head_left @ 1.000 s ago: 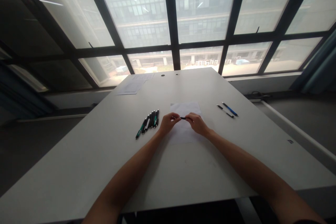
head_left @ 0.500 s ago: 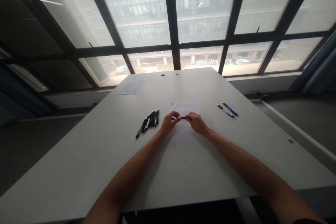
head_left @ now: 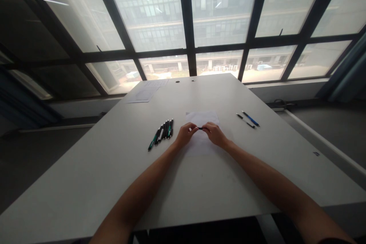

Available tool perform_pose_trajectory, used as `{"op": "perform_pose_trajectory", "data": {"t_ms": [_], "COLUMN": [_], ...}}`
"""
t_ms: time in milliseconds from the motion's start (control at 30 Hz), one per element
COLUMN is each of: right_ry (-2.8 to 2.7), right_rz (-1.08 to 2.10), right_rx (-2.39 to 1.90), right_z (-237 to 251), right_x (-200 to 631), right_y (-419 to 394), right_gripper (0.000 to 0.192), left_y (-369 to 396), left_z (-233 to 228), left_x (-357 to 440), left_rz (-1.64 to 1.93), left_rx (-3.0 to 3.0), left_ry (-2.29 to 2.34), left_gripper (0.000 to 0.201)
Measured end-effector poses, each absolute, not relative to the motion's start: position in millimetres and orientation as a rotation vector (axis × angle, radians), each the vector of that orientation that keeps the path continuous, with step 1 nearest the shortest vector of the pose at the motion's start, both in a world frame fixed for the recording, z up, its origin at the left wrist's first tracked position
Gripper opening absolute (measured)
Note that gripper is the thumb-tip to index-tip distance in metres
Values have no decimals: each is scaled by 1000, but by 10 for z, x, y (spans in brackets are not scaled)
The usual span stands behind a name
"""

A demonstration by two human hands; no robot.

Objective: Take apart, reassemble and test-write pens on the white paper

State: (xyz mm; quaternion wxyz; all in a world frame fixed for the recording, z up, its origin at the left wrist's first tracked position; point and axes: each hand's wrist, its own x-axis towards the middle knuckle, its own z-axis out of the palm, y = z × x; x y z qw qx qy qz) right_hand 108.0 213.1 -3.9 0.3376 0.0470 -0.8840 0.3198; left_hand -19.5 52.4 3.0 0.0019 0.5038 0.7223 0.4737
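Both hands meet over a white sheet of paper (head_left: 200,146), each pinching one end of a dark pen (head_left: 200,128) held level between them. My left hand (head_left: 185,134) has its fingertips closed on the pen's left end. At the other end, my right hand (head_left: 215,133) is closed in a pinch. Only a short dark stretch of the pen shows; fingers hide the rest. To the left of my left hand lies a row of several black, green and white pens (head_left: 162,133). Right of my right hand rest a blue pen (head_left: 251,118) and a thin black pen piece (head_left: 246,121).
The white table (head_left: 108,183) reaches toward the windows. Printed sheets (head_left: 143,93) lie at its far left. A small dark tag (head_left: 316,154) sits near the right edge, and a round dark hole (head_left: 177,82) is at the far end.
My left hand has shifted very slightly and its fingers have drawn closer together on the pen. The right hand and the pens on the table look unmoved.
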Motion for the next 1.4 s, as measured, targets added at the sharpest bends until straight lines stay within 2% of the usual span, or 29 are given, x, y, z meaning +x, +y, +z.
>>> {"op": "perform_pose_trajectory", "data": {"t_ms": [67, 133, 400, 500, 767, 900, 1167, 1400], "right_ry": [-2306, -2303, -2315, -2309, -2309, -2306, -2341, -2376], "right_rz": [834, 838, 811, 818, 842, 847, 830, 792], "right_rx": [118, 115, 123, 118, 110, 110, 116, 100], "right_z": [-43, -47, -56, -63, -45, -42, -37, -22], "right_x": [1080, 1078, 1069, 1070, 1081, 1084, 1092, 1099], "right_y": [2136, 2140, 2145, 2151, 2145, 2149, 2138, 2129], "right_gripper": [12, 12, 12, 12, 12, 12, 12, 12], "left_y": [525, 526, 522, 508, 490, 488, 503, 493], "left_z": [28, 26, 21, 32, 54, 51, 12, 28], "left_x": [-191, -189, -204, -203, -194, -197, -232, -219], "left_rz": [1475, 1479, 1499, 1538, 1588, 1658, 1607, 1707], "left_rx": [1631, 1646, 1638, 1639, 1638, 1591, 1487, 1495], "left_ry": [2240, 2222, 2285, 2280, 2324, 2329, 2360, 2220], "left_gripper": [18, 25, 17, 24, 20, 30, 18, 22]}}
